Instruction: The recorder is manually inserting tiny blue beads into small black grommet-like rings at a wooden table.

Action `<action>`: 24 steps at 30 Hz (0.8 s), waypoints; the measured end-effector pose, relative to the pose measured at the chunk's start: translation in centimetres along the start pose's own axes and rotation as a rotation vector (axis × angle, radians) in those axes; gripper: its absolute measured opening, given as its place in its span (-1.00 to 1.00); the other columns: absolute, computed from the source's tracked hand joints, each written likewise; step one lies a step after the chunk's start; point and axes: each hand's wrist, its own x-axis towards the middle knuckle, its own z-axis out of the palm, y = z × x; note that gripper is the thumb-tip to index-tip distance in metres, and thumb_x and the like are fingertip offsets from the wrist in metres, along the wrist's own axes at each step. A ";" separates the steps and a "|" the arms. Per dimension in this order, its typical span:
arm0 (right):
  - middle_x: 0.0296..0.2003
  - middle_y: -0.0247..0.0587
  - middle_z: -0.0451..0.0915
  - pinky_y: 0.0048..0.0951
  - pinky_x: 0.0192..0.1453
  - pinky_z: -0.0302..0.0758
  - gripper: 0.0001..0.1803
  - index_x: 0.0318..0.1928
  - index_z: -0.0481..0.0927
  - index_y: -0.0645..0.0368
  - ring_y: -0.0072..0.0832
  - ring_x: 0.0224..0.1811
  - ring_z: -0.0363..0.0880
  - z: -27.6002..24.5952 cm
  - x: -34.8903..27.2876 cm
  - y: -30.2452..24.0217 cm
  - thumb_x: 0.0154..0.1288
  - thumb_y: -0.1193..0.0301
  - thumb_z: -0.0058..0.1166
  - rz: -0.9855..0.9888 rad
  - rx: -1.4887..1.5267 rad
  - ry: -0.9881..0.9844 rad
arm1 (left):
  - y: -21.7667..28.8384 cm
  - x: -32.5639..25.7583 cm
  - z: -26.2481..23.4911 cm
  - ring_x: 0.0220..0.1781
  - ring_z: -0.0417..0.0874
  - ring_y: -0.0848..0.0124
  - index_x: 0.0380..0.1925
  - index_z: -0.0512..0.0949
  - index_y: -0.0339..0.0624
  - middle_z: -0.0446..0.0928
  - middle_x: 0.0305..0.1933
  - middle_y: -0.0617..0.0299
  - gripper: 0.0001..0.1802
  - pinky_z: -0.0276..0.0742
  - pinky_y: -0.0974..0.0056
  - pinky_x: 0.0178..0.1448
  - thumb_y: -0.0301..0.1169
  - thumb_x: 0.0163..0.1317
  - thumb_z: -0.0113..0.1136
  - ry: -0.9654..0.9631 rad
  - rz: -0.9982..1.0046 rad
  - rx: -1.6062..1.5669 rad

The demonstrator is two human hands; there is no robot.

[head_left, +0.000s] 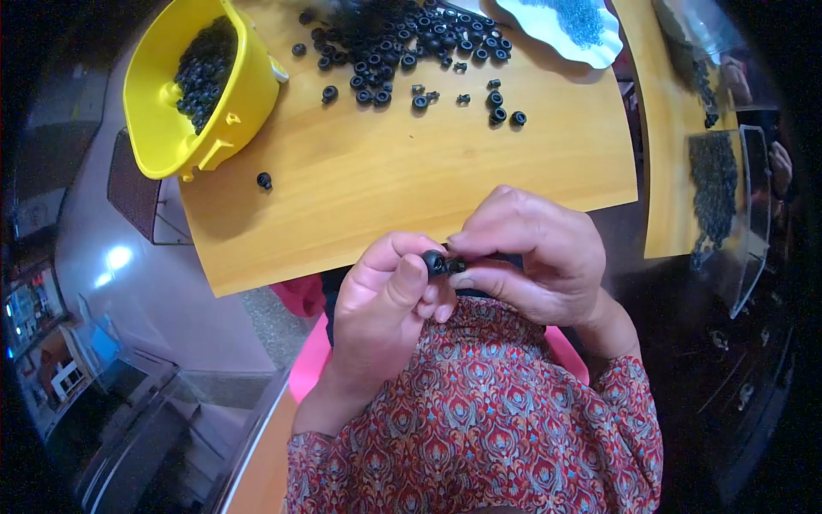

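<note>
In front of my body, just off the near edge of the table (411, 206), my two hands meet. Thumb and fingers of my left hand (377, 313) pinch a black round cap-like part (434, 262). My right hand (544, 257) grips a smaller black fitting (456, 266) between thumb and forefinger. The two pieces touch end to end; whether they are joined I cannot tell. Similar black round parts lie in a loose pile (407, 43) at the far side of the table. One lone black part (265, 181) rests nearer, on the left.
A yellow tub (145, 120) holding many small black parts stands at the table's left. At the far right is a white scalloped tray (610, 51) with blue granules. Another wooden table (664, 214) on the right carries more black pieces, with another person's hand (781, 167) beyond.
</note>
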 end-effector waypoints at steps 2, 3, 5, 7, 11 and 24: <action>-0.37 -0.17 0.62 -0.44 -0.27 0.55 -0.71 -0.22 0.65 0.18 -0.33 -0.34 0.63 0.1 0.0 0.1 -0.05 0.56 0.32 -0.012 0.021 0.061 | -0.1 0.1 -0.1 -0.45 0.35 0.54 -0.14 0.47 -0.25 0.37 -0.47 0.31 -0.74 0.37 0.39 -0.27 -0.26 0.39 0.01 -0.031 0.014 -0.007; -0.37 -0.17 0.62 -0.44 -0.27 0.55 -0.71 -0.22 0.65 0.18 -0.33 -0.34 0.63 0.2 0.0 0.1 -0.05 0.56 0.32 -0.013 0.019 0.058 | -0.1 0.1 0.0 -0.45 0.35 0.54 -0.14 0.47 -0.25 0.37 -0.47 0.31 -0.74 0.37 0.39 -0.27 -0.26 0.39 0.01 -0.032 0.017 -0.009; -0.38 -0.20 0.62 -0.43 -0.30 0.55 -0.76 -0.28 0.64 0.15 -0.33 -0.35 0.63 0.2 0.0 0.2 -0.05 0.55 0.33 -0.067 -0.040 0.052 | 0.0 0.0 0.3 -0.45 0.35 0.53 -0.15 0.47 -0.25 0.36 -0.48 0.30 -0.74 0.36 0.40 -0.29 -0.27 0.40 0.00 -0.003 -0.010 -0.008; -0.38 -0.21 0.62 -0.43 -0.31 0.55 -0.76 -0.30 0.64 0.14 -0.34 -0.36 0.63 0.2 0.1 0.0 -0.06 0.55 0.32 -0.066 -0.060 0.044 | 0.0 0.0 0.3 -0.45 0.36 0.53 -0.15 0.47 -0.26 0.36 -0.49 0.30 -0.74 0.36 0.40 -0.29 -0.27 0.40 0.00 -0.001 0.002 -0.008; -0.39 -0.23 0.61 -0.44 -0.33 0.54 -0.75 -0.31 0.64 0.12 -0.35 -0.38 0.62 0.3 0.1 0.1 -0.10 0.56 0.31 -0.074 -0.094 0.035 | -0.2 0.0 0.0 -0.46 0.36 0.54 -0.15 0.47 -0.26 0.38 -0.49 0.30 -0.75 0.36 0.41 -0.30 -0.29 0.40 0.00 -0.002 0.013 -0.019; -0.41 -0.32 0.57 -0.41 -0.36 0.49 -0.87 -0.39 0.64 0.09 -0.37 -0.41 0.56 -0.4 0.7 -0.7 -0.03 0.51 0.27 -0.076 -0.262 -0.103 | -0.2 -0.1 -0.5 -0.42 0.43 0.55 -0.16 0.50 -0.29 0.46 -0.42 0.30 -0.80 0.36 0.45 -0.30 -0.37 0.34 0.10 0.067 0.083 0.128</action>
